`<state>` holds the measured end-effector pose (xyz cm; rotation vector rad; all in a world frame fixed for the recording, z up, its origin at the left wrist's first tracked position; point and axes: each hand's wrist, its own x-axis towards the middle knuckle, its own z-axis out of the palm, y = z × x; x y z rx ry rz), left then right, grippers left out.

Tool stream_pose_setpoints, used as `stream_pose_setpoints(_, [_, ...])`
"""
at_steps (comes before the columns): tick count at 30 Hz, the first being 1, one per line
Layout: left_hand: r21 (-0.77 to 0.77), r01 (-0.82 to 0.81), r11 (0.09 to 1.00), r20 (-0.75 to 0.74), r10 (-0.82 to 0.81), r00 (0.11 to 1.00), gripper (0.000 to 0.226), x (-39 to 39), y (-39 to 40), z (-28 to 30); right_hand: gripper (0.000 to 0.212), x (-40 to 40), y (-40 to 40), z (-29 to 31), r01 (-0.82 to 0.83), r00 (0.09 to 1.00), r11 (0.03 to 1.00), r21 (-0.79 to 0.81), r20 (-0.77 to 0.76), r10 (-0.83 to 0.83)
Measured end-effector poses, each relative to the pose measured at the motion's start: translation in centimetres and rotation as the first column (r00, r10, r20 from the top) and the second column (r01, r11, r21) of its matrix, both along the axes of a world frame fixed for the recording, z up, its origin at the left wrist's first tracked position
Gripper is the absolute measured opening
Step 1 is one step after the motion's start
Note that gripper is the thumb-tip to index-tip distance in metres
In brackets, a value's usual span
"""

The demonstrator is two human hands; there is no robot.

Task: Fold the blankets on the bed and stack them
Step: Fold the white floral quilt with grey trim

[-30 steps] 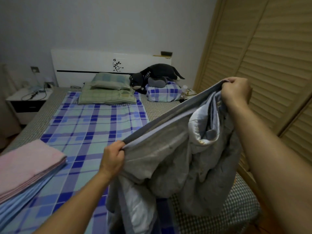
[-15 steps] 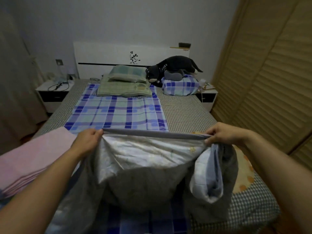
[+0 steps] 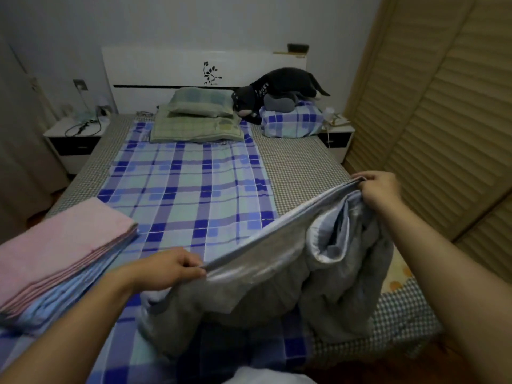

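Nearest, the left hand [image 3: 169, 268] pinches one end of the grey blanket [image 3: 266, 289]'s top edge, fingers curled round it. The blanket sags in a loose bundle onto the foot of the bed [image 3: 299, 167] (its pale lining shows in the folds). The right hand [image 3: 379, 189] grips the other end, higher. At left lies a folded stack, the pink blanket [image 3: 58, 245] on top. Beyond lie pillows [image 3: 199, 117] and a plush dog [image 3: 279, 90].
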<state>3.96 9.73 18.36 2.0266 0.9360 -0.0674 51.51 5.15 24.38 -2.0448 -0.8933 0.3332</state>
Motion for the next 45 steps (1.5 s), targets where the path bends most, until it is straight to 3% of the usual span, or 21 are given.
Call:
stream_pose_setpoints(3, [-0.018, 0.094, 0.995, 0.025, -0.093, 0.995, 0.028, 0.9, -1.6, -1.7, 0.041, -0.1, 0.2, 0.0, 0.029, 0.999, 0.998, 0.064, -0.025, -0.027])
stream_pose_setpoints(5, [0.111, 0.058, 0.992, 0.05, -0.064, 0.997, 0.019, 1.1, -1.6, -2.9, 0.046, -0.1, 0.4, -0.5, 0.033, 0.999, 0.997, 0.069, -0.037, -0.031])
stream_pose_setpoints(7, [0.28, -0.185, 0.942, 0.177, 0.139, 0.974, 0.027, 0.7, -1.4, -4.0, 0.05, 0.0, 0.6, -1.1, 0.02, 0.998, 0.998, 0.061, -0.059, -0.016])
stream_pose_setpoints(9, [0.339, -0.43, 0.837, 0.355, 0.309, 0.882, 0.036, 0.4, -1.6, -4.2, 0.051, 0.0, 0.6, -1.7, 0.005, 0.998, 0.998, 0.067, -0.065, 0.0])
stream_pose_setpoints(11, [0.339, -0.529, 0.778, 0.467, 0.349, 0.812, 0.044, 0.3, -2.1, -4.1, 0.049, -0.2, 0.4, -2.1, -0.003, 0.998, 0.996, 0.09, -0.068, 0.009])
stream_pose_setpoints(14, [0.19, -0.635, 0.749, 0.583, 0.434, 0.687, 0.051, 0.1, -2.8, -3.9, 0.047, -1.0, 0.3, -2.6, 0.0, 0.994, 0.99, 0.139, -0.106, 0.015])
stream_pose_setpoints(16, [0.177, -0.67, 0.721, 0.591, 0.466, 0.658, 0.053, 0.0, -2.8, -4.2, 0.046, -1.4, 0.3, -3.1, 0.027, 0.993, 0.986, 0.167, -0.121, -0.007])
stream_pose_setpoints(19, [0.292, -0.64, 0.711, 0.534, 0.434, 0.726, 0.048, 0.0, -2.5, -4.7, 0.045, -2.1, 0.5, -3.6, 0.092, 0.976, 0.979, 0.183, -0.212, -0.052])
stream_pose_setpoints(23, [0.218, -0.692, 0.688, 0.541, 0.505, 0.672, 0.044, 0.5, -2.9, -4.9, 0.045, -2.2, 0.5, -4.0, 0.167, 0.943, 0.967, 0.194, -0.316, -0.099])
stream_pose_setpoints(29, [0.194, -0.741, 0.643, 0.587, 0.529, 0.613, 0.038, 2.2, -3.4, -4.2, 0.035, -2.6, -0.1, -4.4, 0.091, 0.985, 0.982, 0.167, -0.163, -0.063])
stream_pose_setpoints(32, [0.238, -0.641, 0.73, 0.595, 0.412, 0.69, 0.008, 2.4, -3.4, -2.4, 0.027, -2.0, -0.8, -3.9, 0.094, 0.996, 0.99, 0.107, -0.02, -0.092])
stream_pose_setpoints(34, [0.396, -0.439, 0.807, 0.507, 0.206, 0.837, 0.031, 1.8, -3.2, -1.4, 0.029, -1.0, -1.4, -3.5, 0.122, 0.99, 0.991, 0.047, 0.064, -0.125])
stream_pose_setpoints(36, [0.563, -0.23, 0.794, 0.365, 0.011, 0.931, 0.048, 1.7, -3.1, -1.0, 0.031, 0.0, -1.6, -3.2, 0.196, 0.977, 0.98, -0.016, 0.091, -0.194])
stream_pose_setpoints(39, [0.733, -0.099, 0.673, 0.242, -0.122, 0.963, 0.056, 2.6, -3.5, -1.5, 0.036, 0.5, -1.5, -2.9, 0.312, 0.949, 0.945, -0.101, 0.079, -0.305])
stream_pose_setpoints(41, [0.802, -0.071, 0.593, 0.2, -0.155, 0.967, 0.048, 3.0, -3.4, -2.3, 0.036, 0.3, -1.5, -2.7, 0.355, 0.935, 0.924, -0.143, 0.078, -0.347])
stream_pose_setpoints(45, [0.676, -0.077, 0.733, 0.233, -0.113, 0.966, 0.015, 2.4, -3.0, -4.0, 0.033, -0.3, -1.2, -2.9, 0.395, 0.919, 0.917, -0.056, 0.036, -0.393])
